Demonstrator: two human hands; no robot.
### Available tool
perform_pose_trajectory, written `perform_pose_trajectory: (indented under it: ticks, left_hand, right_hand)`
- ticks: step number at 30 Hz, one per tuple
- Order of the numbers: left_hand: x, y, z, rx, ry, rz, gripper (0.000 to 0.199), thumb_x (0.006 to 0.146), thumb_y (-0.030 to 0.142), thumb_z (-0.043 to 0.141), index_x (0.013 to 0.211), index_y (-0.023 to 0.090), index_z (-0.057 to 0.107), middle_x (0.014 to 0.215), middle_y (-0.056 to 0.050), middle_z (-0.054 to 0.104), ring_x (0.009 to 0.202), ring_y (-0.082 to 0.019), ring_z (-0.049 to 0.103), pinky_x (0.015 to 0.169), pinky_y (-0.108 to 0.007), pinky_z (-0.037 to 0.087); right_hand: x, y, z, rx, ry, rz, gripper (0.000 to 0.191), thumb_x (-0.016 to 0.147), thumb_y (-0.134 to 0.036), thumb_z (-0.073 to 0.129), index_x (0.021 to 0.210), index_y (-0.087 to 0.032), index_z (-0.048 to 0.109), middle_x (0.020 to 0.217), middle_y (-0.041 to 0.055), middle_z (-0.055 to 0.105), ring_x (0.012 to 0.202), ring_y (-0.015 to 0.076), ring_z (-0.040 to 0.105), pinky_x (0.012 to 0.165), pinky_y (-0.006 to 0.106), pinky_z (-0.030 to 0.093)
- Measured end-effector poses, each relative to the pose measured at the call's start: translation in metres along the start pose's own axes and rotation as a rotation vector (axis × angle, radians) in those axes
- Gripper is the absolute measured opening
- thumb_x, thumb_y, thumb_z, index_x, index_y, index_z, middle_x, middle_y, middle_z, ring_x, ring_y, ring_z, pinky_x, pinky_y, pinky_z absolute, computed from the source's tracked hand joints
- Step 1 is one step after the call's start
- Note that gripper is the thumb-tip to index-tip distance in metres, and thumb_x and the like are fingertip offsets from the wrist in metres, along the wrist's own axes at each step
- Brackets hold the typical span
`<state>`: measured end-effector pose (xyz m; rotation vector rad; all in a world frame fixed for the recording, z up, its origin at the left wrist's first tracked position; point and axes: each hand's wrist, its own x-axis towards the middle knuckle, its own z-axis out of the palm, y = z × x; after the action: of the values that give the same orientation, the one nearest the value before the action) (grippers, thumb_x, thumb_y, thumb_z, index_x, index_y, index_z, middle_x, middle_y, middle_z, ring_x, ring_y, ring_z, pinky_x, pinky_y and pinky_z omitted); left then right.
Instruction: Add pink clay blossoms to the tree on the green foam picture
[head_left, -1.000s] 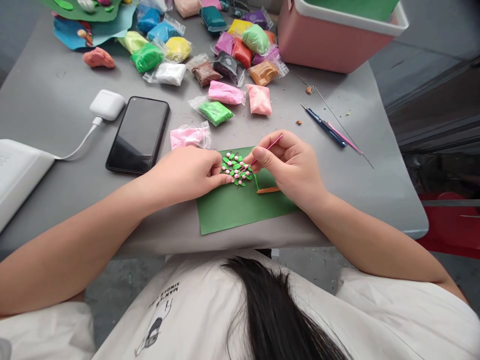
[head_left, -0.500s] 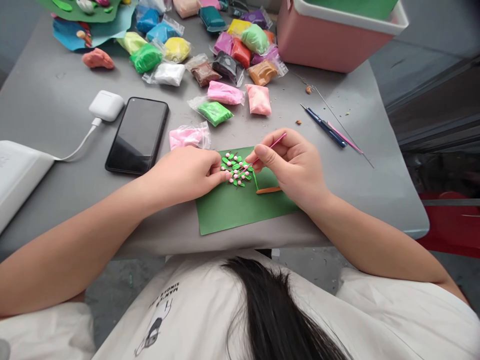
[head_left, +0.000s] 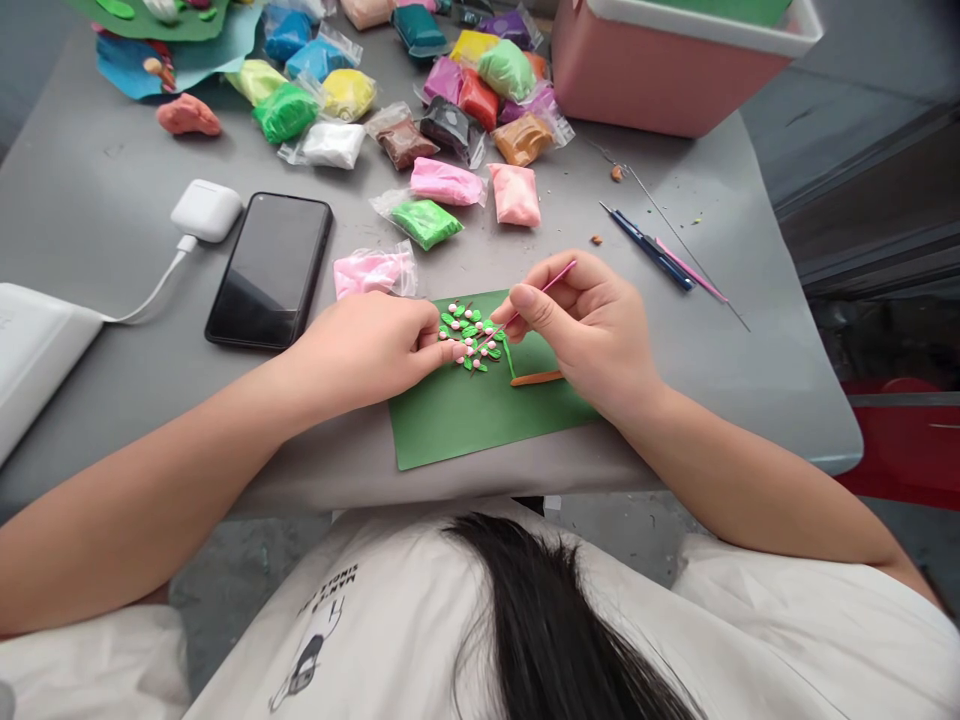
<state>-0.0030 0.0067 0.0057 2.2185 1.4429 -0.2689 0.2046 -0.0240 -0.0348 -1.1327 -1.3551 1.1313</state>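
My right hand (head_left: 592, 335) pinches a thin pink clay tool (head_left: 559, 277) between thumb and fingers. The tool slants down to the left, its tip among small pink balls and green leaves of a clay flower design (head_left: 471, 330). That design lies on a dark green sheet (head_left: 442, 425), with a green clay stem and an orange-brown clay strip (head_left: 536, 379) to its right, partly under my right hand. At the design's left edge rests my left hand (head_left: 375, 345), its fingers curled and thumb close to the index finger. Whatever its fingertips may hold is hidden.
Bagged clay in many colours (head_left: 427, 224) covers the back of the table. A black phone (head_left: 270, 270), a white earbud case (head_left: 206, 208) and a white power bank (head_left: 41, 350) lie left. Right are more tools (head_left: 649, 250) and a pink bin (head_left: 667, 75).
The view has shifted very slightly. Both hands keep nearly the same pose, and the pink tool's tip stays at the flower design.
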Motion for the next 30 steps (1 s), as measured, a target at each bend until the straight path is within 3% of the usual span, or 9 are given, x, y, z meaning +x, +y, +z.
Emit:
perform_pose_trajectory:
  ticks: [10,22,30]
  left_hand:
    - [0.0007,-0.0012,0.0024,0.013,0.002,-0.01,0.039,0.096,0.056,0.054,0.074,0.025,0.048,0.067,-0.003,0.065,0.07,-0.025,0.062,0.061,-0.035,0.031]
    - [-0.0003,0.0003,0.0005,0.039,-0.017,0.003,0.037,0.101,0.052,0.045,0.079,0.024,0.055,0.075,-0.005,0.071,0.072,-0.025,0.065,0.061,-0.033,0.033]
    - [-0.0001,-0.0004,0.001,0.033,-0.01,0.001,0.037,0.097,0.055,0.05,0.077,0.024,0.051,0.073,-0.004,0.07,0.071,-0.025,0.063,0.06,-0.034,0.032]
  right_hand:
    - [-0.0001,-0.0002,-0.0003,0.0,0.005,-0.003,0.043,0.083,-0.061,0.084,0.083,-0.025,0.061,0.078,-0.0018,0.077,0.067,0.0123,0.071,0.067,0.029,0.064]
    - [-0.0001,-0.0002,-0.0015,-0.014,0.005,-0.003,0.045,0.083,-0.064,0.084,0.083,-0.026,0.061,0.078,-0.0016,0.077,0.067,0.013,0.071,0.067,0.031,0.065]
    - [-0.0003,-0.0008,-0.001,0.012,0.007,0.0,0.044,0.083,-0.062,0.085,0.083,-0.026,0.061,0.078,-0.0018,0.077,0.066,0.0129,0.07,0.067,0.031,0.064]
